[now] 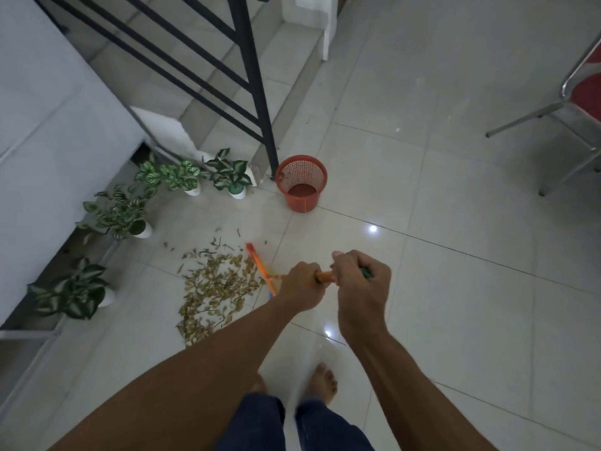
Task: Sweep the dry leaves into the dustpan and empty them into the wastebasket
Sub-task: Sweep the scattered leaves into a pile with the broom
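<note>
Two hands are clamped on one broom.

1. Left hand: the forearm reaches forward from 7 o'clock. The back of the hand faces up and the fingers are curled tight round the orange handle.
2. Right hand: the forearm comes in from 5 o'clock. The fist is closed on the same handle, just beside the left hand at its 3 o'clock, with a short length of handle showing between the two. The thumb tip points toward 11 o'clock. A green part shows past the fingers at 3 o'clock; I cannot tell what it is.
3. Broom head: an orange bar low over the floor, at 10 o'clock from the left hand. It sits along the 3 o'clock edge of the leaves. The bristles are too blurred to make out.
4. Leaves: one loose brown pile on the tiles at 9 o'clock from the left hand, near it but not touched by it. Strays lie scattered at 12 o'clock from the pile.
5. Basket: red mesh, upright and open at the top, at 12 o'clock from the hands and well apart from them. It stands just beside the foot of a black railing post. Contents cannot be determined.
6. Surroundings: potted plants in white pots stand from 9 to 12 o'clock of the pile. A metal chair is at 2 o'clock. One bare foot is at 6 o'clock.
</note>
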`<state>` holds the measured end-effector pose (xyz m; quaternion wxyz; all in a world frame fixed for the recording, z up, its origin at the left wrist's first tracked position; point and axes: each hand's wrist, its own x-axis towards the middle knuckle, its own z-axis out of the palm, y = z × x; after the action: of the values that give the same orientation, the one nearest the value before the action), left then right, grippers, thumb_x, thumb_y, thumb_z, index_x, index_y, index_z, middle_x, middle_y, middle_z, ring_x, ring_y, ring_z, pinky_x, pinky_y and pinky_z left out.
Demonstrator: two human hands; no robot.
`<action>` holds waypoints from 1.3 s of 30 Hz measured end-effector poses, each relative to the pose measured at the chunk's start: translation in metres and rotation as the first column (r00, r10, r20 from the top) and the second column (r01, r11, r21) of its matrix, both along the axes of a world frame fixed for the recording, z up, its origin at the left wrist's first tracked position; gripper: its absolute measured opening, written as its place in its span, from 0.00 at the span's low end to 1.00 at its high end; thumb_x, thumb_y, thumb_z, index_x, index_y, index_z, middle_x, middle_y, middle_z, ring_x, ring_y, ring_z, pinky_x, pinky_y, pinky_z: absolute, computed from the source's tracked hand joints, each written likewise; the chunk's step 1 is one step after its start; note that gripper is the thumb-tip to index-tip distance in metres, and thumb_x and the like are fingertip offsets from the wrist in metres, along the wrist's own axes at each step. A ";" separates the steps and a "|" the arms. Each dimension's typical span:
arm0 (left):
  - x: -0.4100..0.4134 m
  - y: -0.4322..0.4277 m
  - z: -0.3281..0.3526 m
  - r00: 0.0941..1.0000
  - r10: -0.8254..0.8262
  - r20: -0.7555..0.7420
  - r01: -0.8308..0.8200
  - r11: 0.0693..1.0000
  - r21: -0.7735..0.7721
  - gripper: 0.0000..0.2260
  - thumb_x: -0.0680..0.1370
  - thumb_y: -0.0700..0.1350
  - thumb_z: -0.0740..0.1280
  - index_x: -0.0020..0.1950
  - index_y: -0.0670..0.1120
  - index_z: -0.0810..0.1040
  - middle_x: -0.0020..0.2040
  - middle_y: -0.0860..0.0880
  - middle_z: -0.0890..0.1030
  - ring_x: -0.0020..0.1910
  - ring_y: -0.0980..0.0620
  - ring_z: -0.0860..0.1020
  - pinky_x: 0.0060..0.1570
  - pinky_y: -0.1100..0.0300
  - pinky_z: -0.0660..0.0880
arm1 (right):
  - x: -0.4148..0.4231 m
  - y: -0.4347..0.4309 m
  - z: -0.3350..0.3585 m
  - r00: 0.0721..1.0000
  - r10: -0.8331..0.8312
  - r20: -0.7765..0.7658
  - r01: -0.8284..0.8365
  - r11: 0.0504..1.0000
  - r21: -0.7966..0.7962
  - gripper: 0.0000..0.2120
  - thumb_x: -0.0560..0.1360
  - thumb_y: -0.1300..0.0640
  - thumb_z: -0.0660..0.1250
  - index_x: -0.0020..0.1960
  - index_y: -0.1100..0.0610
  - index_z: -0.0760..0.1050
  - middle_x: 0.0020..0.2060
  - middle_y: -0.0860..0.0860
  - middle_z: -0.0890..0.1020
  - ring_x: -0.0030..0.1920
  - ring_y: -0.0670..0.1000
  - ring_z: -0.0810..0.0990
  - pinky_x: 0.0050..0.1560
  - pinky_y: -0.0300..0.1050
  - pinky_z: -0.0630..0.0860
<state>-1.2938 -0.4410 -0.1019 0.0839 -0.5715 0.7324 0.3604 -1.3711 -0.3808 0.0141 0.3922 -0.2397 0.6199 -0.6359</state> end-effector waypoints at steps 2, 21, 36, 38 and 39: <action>-0.010 -0.006 0.015 0.999 0.020 -0.039 -0.021 1.000 -0.020 0.10 0.79 0.50 0.61 0.41 0.46 0.71 0.43 0.43 0.77 0.42 0.43 0.77 0.38 0.56 0.69 | -0.013 -0.009 0.015 1.000 -0.021 0.017 0.022 1.000 -0.022 0.17 0.68 0.63 0.64 0.27 0.72 0.62 0.24 0.67 0.59 0.29 0.55 0.60 0.31 0.35 0.68; 0.040 -0.054 0.008 0.976 0.200 -0.083 -0.206 0.976 -0.077 0.09 0.78 0.48 0.61 0.42 0.44 0.74 0.45 0.42 0.79 0.44 0.41 0.78 0.37 0.56 0.68 | 0.038 -0.070 0.014 0.997 0.073 0.022 -0.073 0.997 -0.020 0.17 0.68 0.64 0.64 0.28 0.74 0.63 0.24 0.60 0.61 0.29 0.53 0.61 0.31 0.32 0.69; 0.122 -0.143 -0.013 0.907 0.380 -0.180 -0.386 0.923 0.002 0.12 0.79 0.50 0.56 0.43 0.47 0.73 0.43 0.46 0.81 0.45 0.45 0.81 0.45 0.51 0.79 | 0.137 -0.164 0.008 0.871 0.404 -0.280 -0.410 0.911 0.039 0.15 0.69 0.67 0.63 0.25 0.66 0.65 0.20 0.51 0.60 0.24 0.46 0.60 0.27 0.37 0.61; 0.132 -0.145 -0.015 0.906 0.402 -0.133 -0.407 0.913 -0.014 0.12 0.78 0.53 0.55 0.42 0.48 0.73 0.42 0.48 0.80 0.43 0.46 0.81 0.36 0.56 0.74 | 0.141 -0.172 0.018 0.888 0.396 -0.233 -0.403 0.915 0.019 0.17 0.71 0.67 0.64 0.25 0.63 0.64 0.20 0.50 0.62 0.25 0.46 0.62 0.28 0.35 0.63; 0.134 -0.148 -0.006 0.904 0.404 -0.139 -0.412 0.910 -0.037 0.12 0.78 0.52 0.56 0.44 0.46 0.74 0.43 0.46 0.79 0.44 0.45 0.80 0.36 0.57 0.69 | 0.141 -0.178 0.025 0.898 0.385 -0.214 -0.394 0.919 0.004 0.17 0.70 0.66 0.64 0.25 0.64 0.65 0.20 0.53 0.63 0.26 0.47 0.63 0.29 0.34 0.65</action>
<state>-1.1594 -0.5892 -0.1079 -0.0593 -0.6901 0.6119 0.3818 -1.2301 -0.5591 0.0389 0.4386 -0.4326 0.5847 -0.5279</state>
